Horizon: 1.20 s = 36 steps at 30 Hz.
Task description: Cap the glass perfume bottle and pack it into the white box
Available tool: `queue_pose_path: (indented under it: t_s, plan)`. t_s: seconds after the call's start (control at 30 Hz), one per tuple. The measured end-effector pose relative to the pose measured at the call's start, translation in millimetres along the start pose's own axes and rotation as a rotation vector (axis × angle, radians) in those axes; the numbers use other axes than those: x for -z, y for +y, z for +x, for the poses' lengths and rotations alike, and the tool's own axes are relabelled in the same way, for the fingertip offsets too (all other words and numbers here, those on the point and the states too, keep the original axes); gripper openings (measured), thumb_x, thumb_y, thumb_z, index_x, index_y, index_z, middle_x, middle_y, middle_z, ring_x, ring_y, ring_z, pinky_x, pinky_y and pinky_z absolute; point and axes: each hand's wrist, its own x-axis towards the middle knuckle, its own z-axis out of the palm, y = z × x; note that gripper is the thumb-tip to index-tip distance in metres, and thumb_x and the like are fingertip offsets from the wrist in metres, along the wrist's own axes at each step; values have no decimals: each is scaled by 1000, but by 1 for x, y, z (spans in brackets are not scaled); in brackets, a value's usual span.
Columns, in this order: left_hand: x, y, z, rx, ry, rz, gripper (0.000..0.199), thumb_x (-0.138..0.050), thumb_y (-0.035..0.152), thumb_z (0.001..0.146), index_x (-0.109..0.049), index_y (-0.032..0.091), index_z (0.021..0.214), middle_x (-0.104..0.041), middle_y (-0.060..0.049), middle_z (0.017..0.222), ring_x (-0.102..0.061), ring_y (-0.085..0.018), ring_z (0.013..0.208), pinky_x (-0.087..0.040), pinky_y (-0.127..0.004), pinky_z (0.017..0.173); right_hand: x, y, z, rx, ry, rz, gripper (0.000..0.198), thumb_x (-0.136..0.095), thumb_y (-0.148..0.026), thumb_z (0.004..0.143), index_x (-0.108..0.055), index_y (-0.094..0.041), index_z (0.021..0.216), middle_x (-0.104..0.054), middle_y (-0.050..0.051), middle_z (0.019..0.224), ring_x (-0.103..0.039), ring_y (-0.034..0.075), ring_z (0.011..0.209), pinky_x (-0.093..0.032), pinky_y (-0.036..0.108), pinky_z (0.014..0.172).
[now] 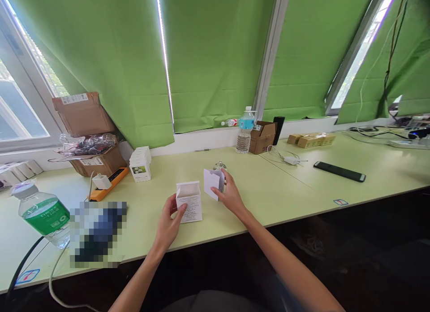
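A small white carton (190, 210) with fine print on its front stands tilted a little near the table's front edge, its top open. My left hand (170, 222) grips it from the left, thumb across the printed face. To its right, my right hand (231, 196) pinches a folded white card piece (211, 184), which is bent into an angle and held just above the table or touching it; I cannot tell which. Partly hidden behind the card is a shiny, clear or silvery object (220, 165). The two hands are apart.
Several white cartons (141, 168) are lined up at the back left, near an orange power strip (109, 184). A green-labelled bottle (45, 215) stands left, a blue-labelled bottle (245, 130) at the back. A black phone-like slab (339, 171) lies right. Cables cross the left edge.
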Motion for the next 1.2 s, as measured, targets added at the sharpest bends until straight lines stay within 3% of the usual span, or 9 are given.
queue_pose_path:
  t_s: [0.3, 0.47, 0.63, 0.77, 0.97, 1.2]
  plan:
    - [0, 0, 0, 13, 0, 0, 46, -59, 44, 85, -52, 22, 125, -63, -10, 120, -61, -26, 108, -50, -41, 89, 2, 6, 3, -2, -55, -84, 45, -58, -37, 80, -54, -22, 123, -43, 11, 138, -35, 29, 133, -42, 47, 101]
    - [0, -2, 0, 4, 33, 14, 49, -59, 44, 85, -49, 23, 128, -62, -10, 120, -61, -24, 107, -50, -39, 88, 1, 9, 4, -23, -58, -83, 43, -56, -35, 80, -55, -21, 121, -49, 11, 130, -48, 27, 121, -43, 45, 99]
    - [0, 0, -1, 0, 22, 33, 46, -58, 44, 86, -50, 23, 126, -63, -10, 118, -61, -24, 106, -50, -39, 87, 2, 5, 4, -27, -65, -102, 39, -56, -33, 81, -56, -19, 117, -54, 10, 122, -52, 26, 114, -43, 43, 97]
    - [0, 2, -1, 15, 16, 29, 46, -59, 45, 85, -51, 23, 126, -63, -9, 117, -61, -24, 106, -50, -38, 86, 4, 0, 3, -14, -111, -127, 38, -58, -36, 80, -59, -19, 114, -57, 9, 118, -51, 27, 113, -42, 43, 97]
    - [1, 1, 0, 0, 3, 28, 45, -58, 44, 86, -51, 24, 126, -62, -9, 119, -60, -24, 108, -49, -38, 89, 2, 4, 4, 41, -165, -155, 47, -60, -38, 80, -58, -20, 123, -52, 10, 131, -41, 30, 126, -36, 46, 104]
    - [0, -1, 0, -5, 12, 42, 45, -58, 44, 86, -51, 24, 125, -63, -9, 118, -60, -24, 107, -49, -38, 88, 2, 5, 1, -8, -156, -162, 48, -60, -41, 80, -59, -16, 121, -49, 13, 130, -45, 29, 122, -38, 44, 103]
